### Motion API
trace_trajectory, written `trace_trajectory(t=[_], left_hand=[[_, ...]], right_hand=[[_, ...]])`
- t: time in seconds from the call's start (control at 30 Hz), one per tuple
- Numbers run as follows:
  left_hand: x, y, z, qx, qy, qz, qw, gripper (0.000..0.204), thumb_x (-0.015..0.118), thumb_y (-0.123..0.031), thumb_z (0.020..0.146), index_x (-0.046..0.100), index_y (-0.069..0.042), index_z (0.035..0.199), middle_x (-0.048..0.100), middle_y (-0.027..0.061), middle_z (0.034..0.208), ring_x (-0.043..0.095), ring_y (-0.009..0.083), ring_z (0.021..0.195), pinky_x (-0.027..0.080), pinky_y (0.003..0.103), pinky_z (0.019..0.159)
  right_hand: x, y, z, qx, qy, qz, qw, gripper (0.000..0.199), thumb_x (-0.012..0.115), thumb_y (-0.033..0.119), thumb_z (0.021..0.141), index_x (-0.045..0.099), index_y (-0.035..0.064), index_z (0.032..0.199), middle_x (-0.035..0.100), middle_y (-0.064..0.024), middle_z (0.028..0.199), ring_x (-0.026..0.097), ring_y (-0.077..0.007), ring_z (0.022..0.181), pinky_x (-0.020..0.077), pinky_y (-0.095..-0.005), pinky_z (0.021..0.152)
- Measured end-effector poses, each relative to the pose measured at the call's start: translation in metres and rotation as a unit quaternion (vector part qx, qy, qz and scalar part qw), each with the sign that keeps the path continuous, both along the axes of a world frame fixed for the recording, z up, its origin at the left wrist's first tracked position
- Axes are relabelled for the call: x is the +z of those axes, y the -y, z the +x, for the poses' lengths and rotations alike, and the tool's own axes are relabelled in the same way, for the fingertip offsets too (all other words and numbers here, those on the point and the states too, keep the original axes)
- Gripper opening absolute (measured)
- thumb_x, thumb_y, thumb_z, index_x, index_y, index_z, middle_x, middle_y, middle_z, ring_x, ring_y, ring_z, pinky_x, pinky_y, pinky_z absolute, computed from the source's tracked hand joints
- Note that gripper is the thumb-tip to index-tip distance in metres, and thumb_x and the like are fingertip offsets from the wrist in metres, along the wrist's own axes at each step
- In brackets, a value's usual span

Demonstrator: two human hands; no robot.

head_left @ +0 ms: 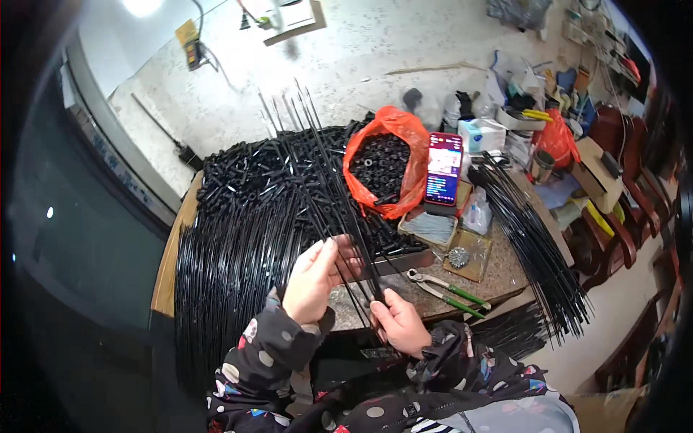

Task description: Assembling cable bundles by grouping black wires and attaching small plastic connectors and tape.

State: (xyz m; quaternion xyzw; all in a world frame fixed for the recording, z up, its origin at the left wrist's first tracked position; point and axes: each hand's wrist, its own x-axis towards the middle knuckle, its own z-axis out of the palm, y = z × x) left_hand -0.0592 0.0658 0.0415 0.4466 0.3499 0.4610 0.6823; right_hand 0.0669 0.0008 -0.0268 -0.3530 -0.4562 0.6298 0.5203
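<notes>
Several long, thin black rods (363, 252) slant up and away from my hands, over the pile behind. My left hand (310, 283) is closed around them partway along, thumb up and fingers behind. Closer to me, my right hand (401, 325) pinches the near part of the rods between thumb and fingers. To the left of my left hand lies a thick layer of similar black rods (224, 267), hanging over the table's near edge. Green-handled end-cutting pliers (442, 292) rest on the table just right of my right hand.
A heap of small black parts (245, 173) covers the back of the table (505, 278). Beside it stand an orange bag (351, 173) of black pieces and an upright lit phone (442, 169). Another rod bundle (530, 242) overhangs the right edge. A metal pin ball (458, 257) sits near the pliers.
</notes>
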Motion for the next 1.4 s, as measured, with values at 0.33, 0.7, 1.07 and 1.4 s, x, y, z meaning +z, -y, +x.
trace_trajectory(t=[0.33,0.7,1.07,1.4], left_hand=[[0.008,-0.006,-0.02,0.105,-0.07,0.026,0.992,0.016,0.042,-0.015,0.077,0.048,-0.001,0.08,0.047,0.0009,0.057,0.04,0.0065,0.045,0.031,0.017,0.038],[0.067,-0.082,-0.149,0.17,-0.165,0.083,0.968,0.029,0.036,-0.029,0.079,0.048,-0.003,0.079,0.024,-0.0059,0.042,0.017,0.0031,0.03,0.014,0.017,0.027],[-0.068,0.012,-0.185,0.239,-0.746,0.295,0.547,0.026,0.054,-0.017,0.065,0.051,0.001,0.083,0.054,0.0136,0.073,0.052,0.0247,0.072,0.041,0.03,0.066],[-0.006,-0.001,0.044,-0.037,0.143,0.033,0.989,0.024,0.044,-0.012,0.076,0.043,0.002,0.096,0.051,0.0122,0.087,0.051,0.0194,0.079,0.041,0.031,0.07]], right_hand=[[0.011,0.003,0.014,-0.088,0.096,0.016,0.991,0.014,0.038,0.012,0.079,0.043,0.0014,0.087,0.045,0.0003,0.057,0.037,-0.0028,0.041,0.0298,-0.0155,0.037],[0.008,0.007,0.016,-0.008,0.034,-0.005,0.999,0.016,0.036,0.012,0.079,0.042,0.002,0.09,0.045,-0.0009,0.057,0.036,-0.0027,0.037,0.0289,-0.0145,0.035],[0.011,0.003,0.019,0.038,0.04,0.019,0.998,0.017,0.037,0.013,0.079,0.042,0.0012,0.09,0.045,-0.0009,0.056,0.037,-0.0026,0.037,0.0291,-0.0142,0.036],[-0.027,-0.004,0.032,0.046,0.145,0.05,0.987,0.017,0.041,0.011,0.077,0.044,0.0009,0.091,0.052,-0.0056,0.071,0.05,-0.0111,0.063,0.0391,-0.0217,0.059]])
